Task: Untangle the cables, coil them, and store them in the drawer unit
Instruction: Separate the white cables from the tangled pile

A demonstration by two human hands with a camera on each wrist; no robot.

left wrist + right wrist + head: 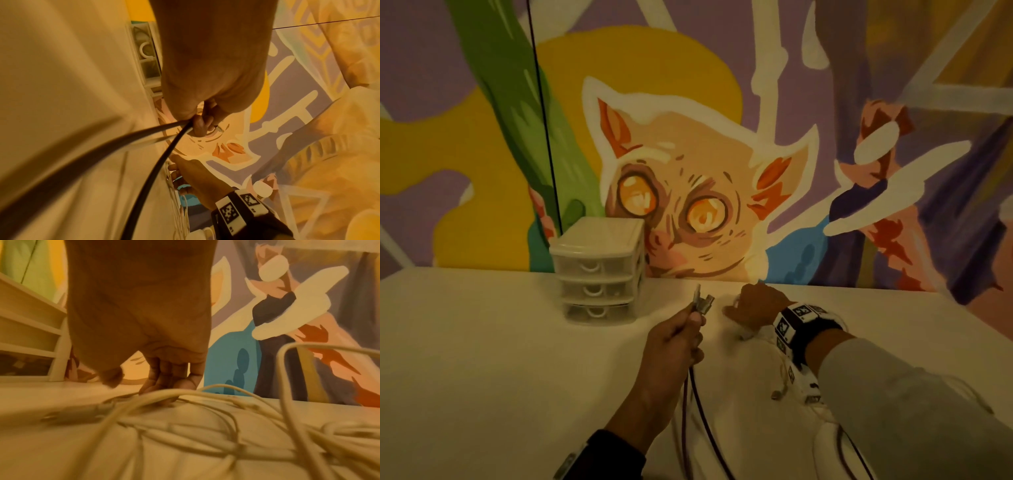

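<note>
My left hand (681,337) grips both ends of a dark cable (700,407), and its two silver plugs (702,301) stick up above the fist. In the left wrist view the two dark cable (156,164) strands run from the curled fingers (200,125) toward the camera. My right hand (753,306) rests fingers-down on the white table (482,359) over a tangle of white cables (185,423); whether it pinches one I cannot tell. The white cables (784,377) trail under that wrist. The three-drawer unit (597,270) stands left of both hands, drawers closed.
A painted mural wall (705,171) rises right behind the table's far edge. A thin black cord (544,116) hangs down the wall behind the drawer unit. The table's left half (465,377) shows bare white surface.
</note>
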